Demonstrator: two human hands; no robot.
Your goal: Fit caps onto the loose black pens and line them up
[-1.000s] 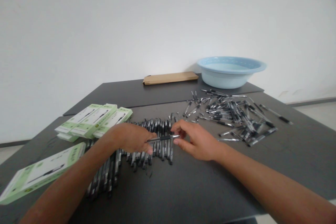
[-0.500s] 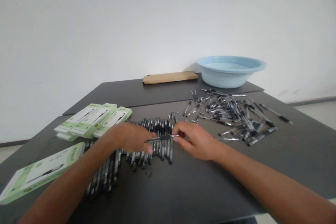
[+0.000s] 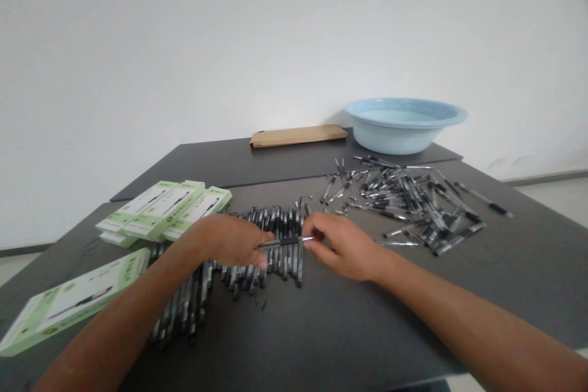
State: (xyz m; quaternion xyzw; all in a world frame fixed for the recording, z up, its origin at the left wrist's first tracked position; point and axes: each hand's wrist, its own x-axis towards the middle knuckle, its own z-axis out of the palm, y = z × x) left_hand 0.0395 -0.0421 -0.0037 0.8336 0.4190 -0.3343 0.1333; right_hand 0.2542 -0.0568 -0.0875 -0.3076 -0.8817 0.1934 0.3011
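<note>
A pen [image 3: 285, 241] with a clear barrel and black grip is held level between my hands, above the middle of the table. My left hand [image 3: 236, 240] is closed around its rear part. At the silver tip, the thumb and fingers of my right hand [image 3: 340, 246] are pinched together. Right beneath lies a row of capped pens [image 3: 289, 263], side by side and partly covered by my left hand. A second bundle of pens [image 3: 181, 312] shows under my left forearm.
Green-and-white pen boxes [image 3: 165, 208] are stacked at the left, with another box [image 3: 78, 300] nearer. Loose pen parts [image 3: 413, 196] are heaped at the right. Behind them stand a light blue basin [image 3: 395, 135] and a flat brown cardboard piece [image 3: 298, 135]. The dark table [image 3: 321, 337] has a seam.
</note>
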